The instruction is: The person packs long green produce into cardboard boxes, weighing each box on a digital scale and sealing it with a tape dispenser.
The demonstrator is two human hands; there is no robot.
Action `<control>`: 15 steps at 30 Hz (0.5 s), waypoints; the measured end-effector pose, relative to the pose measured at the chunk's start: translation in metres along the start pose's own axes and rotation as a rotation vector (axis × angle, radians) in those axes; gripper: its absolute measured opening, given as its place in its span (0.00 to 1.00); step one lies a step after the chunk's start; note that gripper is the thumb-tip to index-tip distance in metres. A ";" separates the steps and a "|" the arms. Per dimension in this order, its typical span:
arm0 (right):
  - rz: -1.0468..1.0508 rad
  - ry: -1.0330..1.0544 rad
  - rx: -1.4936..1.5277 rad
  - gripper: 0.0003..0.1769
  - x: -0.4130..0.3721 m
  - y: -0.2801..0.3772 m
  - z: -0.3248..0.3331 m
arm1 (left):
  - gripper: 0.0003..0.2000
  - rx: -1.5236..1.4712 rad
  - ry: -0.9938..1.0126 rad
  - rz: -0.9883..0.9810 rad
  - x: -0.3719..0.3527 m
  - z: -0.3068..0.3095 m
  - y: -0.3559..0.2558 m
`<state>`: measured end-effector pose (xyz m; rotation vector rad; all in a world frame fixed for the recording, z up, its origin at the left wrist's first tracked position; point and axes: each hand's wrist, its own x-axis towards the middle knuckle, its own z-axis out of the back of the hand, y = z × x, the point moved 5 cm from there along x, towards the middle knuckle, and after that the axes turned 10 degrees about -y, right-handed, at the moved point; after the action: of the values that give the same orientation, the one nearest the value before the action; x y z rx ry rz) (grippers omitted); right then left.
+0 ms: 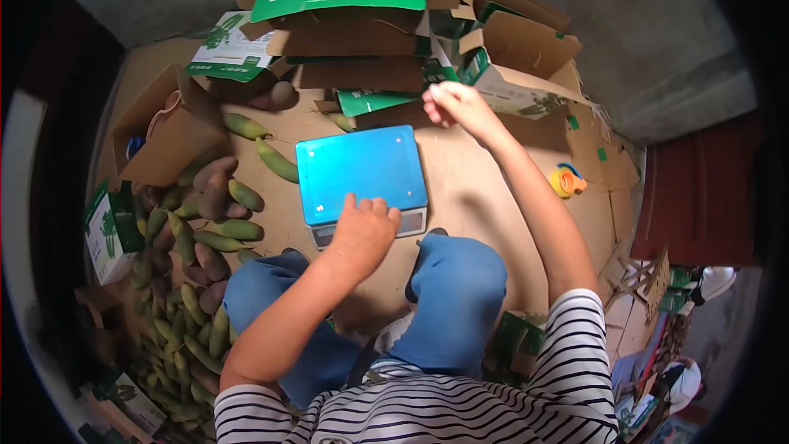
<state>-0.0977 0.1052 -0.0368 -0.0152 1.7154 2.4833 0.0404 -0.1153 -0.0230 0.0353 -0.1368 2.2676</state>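
left hand (366, 228) flat on scale (362, 166) | right hand (454, 104) fisted by carton (519, 56) — contents hidden

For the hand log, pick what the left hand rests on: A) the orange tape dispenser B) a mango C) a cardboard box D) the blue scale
D: the left hand lies on the front edge of the blue scale, with the mangoes apart at its side.

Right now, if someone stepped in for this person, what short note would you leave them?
Left hand rests open on the front edge of the blue scale and holds nothing. Right hand is curled by the open carton; I cannot tell whether it grips anything. The mangoes are piled on the floor to the left. No mango is on the scale yet, and the cartons are open.
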 end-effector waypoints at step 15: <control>0.022 -0.493 0.836 0.13 0.200 0.015 -0.009 | 0.07 -0.063 -0.207 0.053 -0.007 0.010 0.002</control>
<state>-0.2983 0.1105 -0.0417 0.6236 2.3064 1.4119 0.0427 -0.1229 -0.0140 0.2353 -0.3221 2.3068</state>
